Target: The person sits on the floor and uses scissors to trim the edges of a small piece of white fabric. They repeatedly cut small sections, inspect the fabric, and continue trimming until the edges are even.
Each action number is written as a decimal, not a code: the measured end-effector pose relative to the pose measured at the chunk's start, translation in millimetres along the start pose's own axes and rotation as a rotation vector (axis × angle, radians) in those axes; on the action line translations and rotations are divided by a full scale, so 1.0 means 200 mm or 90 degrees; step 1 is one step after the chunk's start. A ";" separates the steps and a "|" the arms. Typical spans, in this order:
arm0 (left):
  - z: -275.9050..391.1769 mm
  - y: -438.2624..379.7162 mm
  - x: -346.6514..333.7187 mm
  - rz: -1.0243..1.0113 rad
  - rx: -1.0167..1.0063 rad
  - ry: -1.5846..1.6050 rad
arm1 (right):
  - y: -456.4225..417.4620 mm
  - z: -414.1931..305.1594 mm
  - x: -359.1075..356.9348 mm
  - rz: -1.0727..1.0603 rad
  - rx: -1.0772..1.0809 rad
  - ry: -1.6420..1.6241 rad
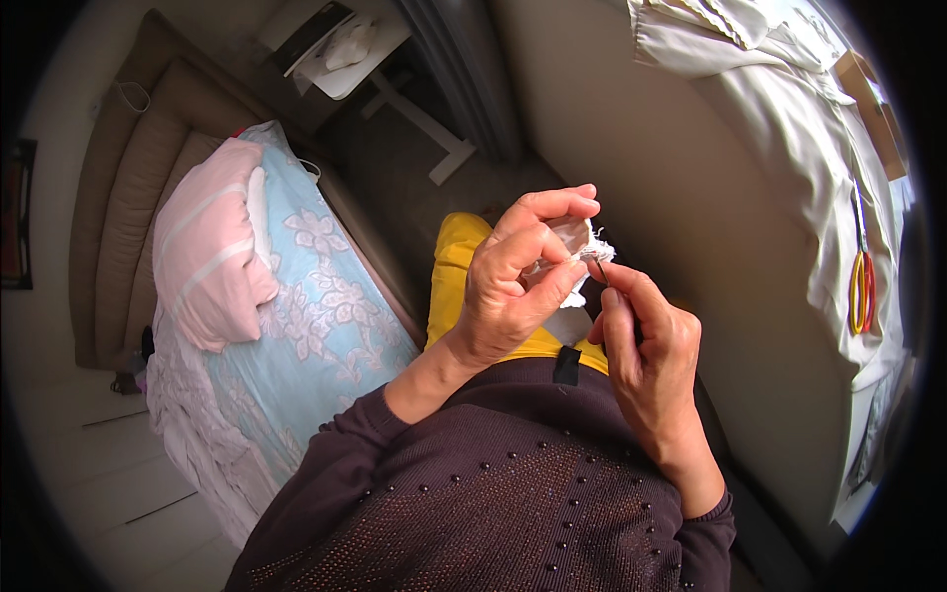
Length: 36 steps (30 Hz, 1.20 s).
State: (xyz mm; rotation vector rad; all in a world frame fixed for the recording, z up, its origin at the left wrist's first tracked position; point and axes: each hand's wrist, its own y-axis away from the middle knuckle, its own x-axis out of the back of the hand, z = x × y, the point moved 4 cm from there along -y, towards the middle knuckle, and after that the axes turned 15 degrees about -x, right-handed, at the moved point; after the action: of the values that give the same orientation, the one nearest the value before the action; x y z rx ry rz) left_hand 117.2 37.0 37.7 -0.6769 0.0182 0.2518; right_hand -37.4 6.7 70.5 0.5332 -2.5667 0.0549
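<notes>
My left hand pinches a small piece of white fabric between thumb and fingers, above my lap. Loose white threads fray out along the fabric's right edge. In my right hand, thumb and index finger grip a thin dark tool, whose tip touches the frayed edge. Most of the tool is hidden by the fingers, so its exact kind cannot be told. Yellow trousers lie below the hands.
A bed with a blue floral sheet and a pink pillow stands at left. On the right, pale cloth drapes over a ledge, with yellow-and-red-handled scissors on it. A white table stands at the back.
</notes>
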 end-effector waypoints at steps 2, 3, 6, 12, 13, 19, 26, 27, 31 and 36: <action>0.01 0.00 0.00 0.004 0.006 -0.001 | 0.01 0.00 0.00 0.000 -0.002 -0.009; 0.01 0.01 0.00 0.006 0.009 0.000 | 0.01 0.00 0.00 0.001 0.006 -0.006; 0.01 0.01 0.01 -0.040 0.019 0.002 | 0.01 0.00 0.00 0.002 0.015 -0.002; 0.01 0.03 0.00 -0.040 0.021 -0.001 | 0.02 0.01 -0.01 0.002 -0.009 -0.027; 0.01 0.04 -0.01 -0.037 0.020 0.003 | 0.02 0.01 -0.01 0.007 -0.013 -0.038; 0.03 0.05 -0.04 -0.059 0.055 -0.004 | 0.01 0.02 0.00 0.051 -0.032 -0.079; -0.08 0.08 -0.02 0.066 0.134 0.095 | -0.11 0.03 0.37 0.186 0.029 -0.091; -0.08 0.08 -0.02 0.079 0.145 0.100 | -0.11 0.06 0.46 0.225 0.024 -0.068; -0.13 0.11 -0.04 0.122 0.218 0.140 | -0.08 0.25 0.99 0.525 0.009 0.194; -0.18 0.12 -0.04 0.121 0.247 0.164 | 0.06 0.72 1.63 0.689 -0.107 0.409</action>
State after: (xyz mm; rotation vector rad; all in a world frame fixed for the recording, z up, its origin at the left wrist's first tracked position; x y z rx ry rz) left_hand 106.0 29.6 -4.6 -0.3163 0.3700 0.3312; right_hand -368.1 -120.6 107.9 -0.8384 -1.9036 0.3164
